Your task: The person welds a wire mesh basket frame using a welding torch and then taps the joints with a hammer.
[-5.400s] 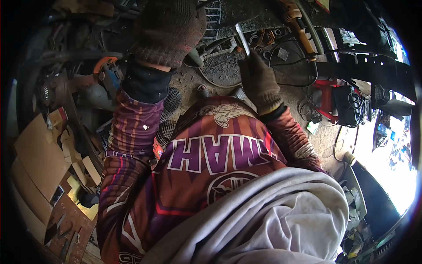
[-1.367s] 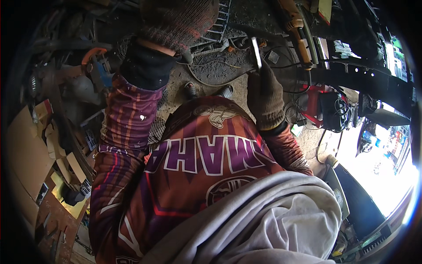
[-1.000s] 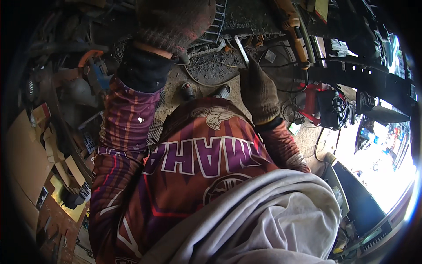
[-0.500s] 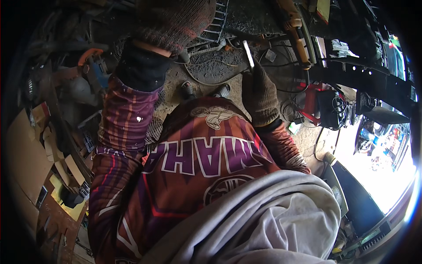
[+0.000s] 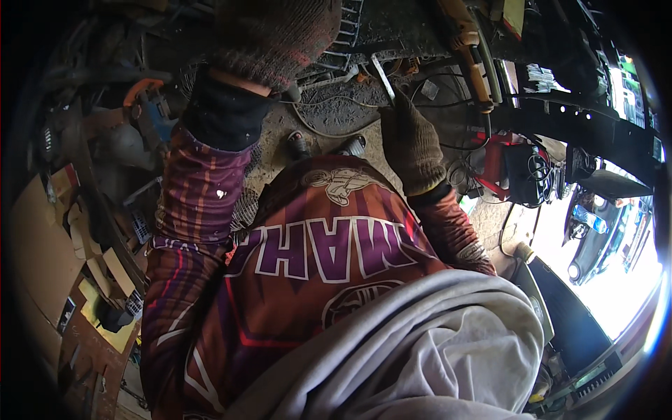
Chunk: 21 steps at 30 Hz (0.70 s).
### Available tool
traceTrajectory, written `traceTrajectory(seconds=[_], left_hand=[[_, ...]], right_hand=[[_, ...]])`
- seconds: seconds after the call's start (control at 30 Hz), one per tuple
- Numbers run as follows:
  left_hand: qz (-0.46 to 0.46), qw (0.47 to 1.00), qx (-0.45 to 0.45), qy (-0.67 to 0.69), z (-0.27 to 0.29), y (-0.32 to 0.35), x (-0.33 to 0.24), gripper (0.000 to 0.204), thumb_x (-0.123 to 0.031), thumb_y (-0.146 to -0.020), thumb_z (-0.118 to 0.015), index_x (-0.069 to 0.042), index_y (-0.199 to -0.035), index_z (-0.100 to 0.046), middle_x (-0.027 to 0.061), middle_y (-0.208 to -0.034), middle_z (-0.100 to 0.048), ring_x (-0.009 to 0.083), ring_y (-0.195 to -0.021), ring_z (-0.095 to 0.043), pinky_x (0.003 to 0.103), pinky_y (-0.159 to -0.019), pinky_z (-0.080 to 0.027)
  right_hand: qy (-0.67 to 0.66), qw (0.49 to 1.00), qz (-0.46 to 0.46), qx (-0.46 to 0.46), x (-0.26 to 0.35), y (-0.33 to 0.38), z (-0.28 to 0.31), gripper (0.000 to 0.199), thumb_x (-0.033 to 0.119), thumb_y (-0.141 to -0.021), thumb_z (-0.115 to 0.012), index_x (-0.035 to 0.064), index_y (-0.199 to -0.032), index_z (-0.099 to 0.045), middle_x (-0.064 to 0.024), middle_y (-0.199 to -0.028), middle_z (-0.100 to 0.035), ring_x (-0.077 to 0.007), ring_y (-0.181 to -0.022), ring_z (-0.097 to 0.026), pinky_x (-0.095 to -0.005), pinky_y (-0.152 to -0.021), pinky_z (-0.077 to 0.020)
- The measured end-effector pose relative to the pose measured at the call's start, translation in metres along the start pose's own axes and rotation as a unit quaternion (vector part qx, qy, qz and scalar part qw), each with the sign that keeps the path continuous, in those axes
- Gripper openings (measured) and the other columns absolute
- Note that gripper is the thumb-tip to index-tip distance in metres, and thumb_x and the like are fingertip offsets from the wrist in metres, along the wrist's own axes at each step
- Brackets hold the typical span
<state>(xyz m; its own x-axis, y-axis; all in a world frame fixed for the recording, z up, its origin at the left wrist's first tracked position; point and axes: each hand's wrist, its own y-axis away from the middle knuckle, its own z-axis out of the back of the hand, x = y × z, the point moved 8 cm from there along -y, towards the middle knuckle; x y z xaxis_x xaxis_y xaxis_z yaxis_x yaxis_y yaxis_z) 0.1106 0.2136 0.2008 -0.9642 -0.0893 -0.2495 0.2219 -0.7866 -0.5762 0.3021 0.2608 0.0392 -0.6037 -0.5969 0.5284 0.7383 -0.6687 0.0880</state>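
My left hand, in a brown-and-red knit glove, is raised at the top of the view beside a wire rack. The picture's top edge cuts that hand off, so its fingers do not show. To the right and lower, my right hand, in a brown knit glove, is closed round a narrow, flat, light metal strip. The strip points up and to the left out of the fist. Its free end lies near a dark bar, but whether they touch I cannot tell.
An orange-brown power tool with a cord lies at the upper right. A perforated dark metal beam runs along the right, above a red frame and coiled cables. Cardboard pieces stand on the left, near an orange-and-blue tool.
The metal strip's free end has swung left and slightly up, with my right hand shifting a little. My left hand has moved only slightly.
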Motion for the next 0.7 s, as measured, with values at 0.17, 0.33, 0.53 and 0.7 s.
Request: traceTrajectory(seconds=[0.17,0.33,0.53,0.7], left_hand=[[0.014,1.0,0.017,0.012,-0.001,-0.001,-0.003,0.075,0.005,-0.077,-0.055,-0.018,-0.146,-0.037,0.0202,-0.124,-0.054,0.0376,-0.113,-0.053,0.044,-0.1,-0.044],[-0.004,1.0,0.007,0.001,-0.001,-0.001,-0.002,0.07,0.002,-0.078,-0.055,-0.016,-0.144,-0.039,0.0207,-0.122,-0.055,0.0379,-0.111,-0.054,0.044,-0.099,-0.045],[-0.008,1.0,0.008,0.001,-0.002,-0.001,-0.002,0.067,0.001,-0.079,-0.056,-0.015,-0.142,-0.04,0.0206,-0.121,-0.055,0.0378,-0.11,-0.054,0.044,-0.097,-0.045],[-0.01,1.0,0.004,0.002,-0.003,-0.002,-0.003,0.064,0.0,-0.079,-0.056,-0.014,-0.141,-0.041,0.0205,-0.121,-0.056,0.0378,-0.109,-0.055,0.044,-0.096,-0.046]], right_hand=[[-0.041,0.997,0.028,-0.064,-0.005,0.01,0.001,0.038,0.025,-0.093,-0.054,0.0132,-0.129,-0.051,-0.0202,-0.088,-0.066,-0.0412,-0.078,-0.065,-0.0498,-0.065,-0.0508],[-0.06,0.994,0.031,-0.084,-0.004,0.014,0.008,0.037,0.025,-0.093,-0.054,0.0109,-0.127,-0.052,-0.0203,-0.087,-0.066,-0.0408,-0.077,-0.065,-0.0491,-0.064,-0.0507],[-0.061,0.997,0.011,-0.055,-0.004,0.018,0.005,0.039,0.023,-0.093,-0.056,0.0091,-0.129,-0.051,-0.0204,-0.091,-0.066,-0.0404,-0.081,-0.065,-0.0463,-0.065,-0.0515],[-0.123,0.989,-0.015,-0.078,-0.007,0.013,0.021,0.04,0.022,-0.093,-0.057,0.004,-0.129,-0.051,-0.022,-0.095,-0.066,-0.0418,-0.086,-0.065,-0.0433,-0.071,-0.0533]])
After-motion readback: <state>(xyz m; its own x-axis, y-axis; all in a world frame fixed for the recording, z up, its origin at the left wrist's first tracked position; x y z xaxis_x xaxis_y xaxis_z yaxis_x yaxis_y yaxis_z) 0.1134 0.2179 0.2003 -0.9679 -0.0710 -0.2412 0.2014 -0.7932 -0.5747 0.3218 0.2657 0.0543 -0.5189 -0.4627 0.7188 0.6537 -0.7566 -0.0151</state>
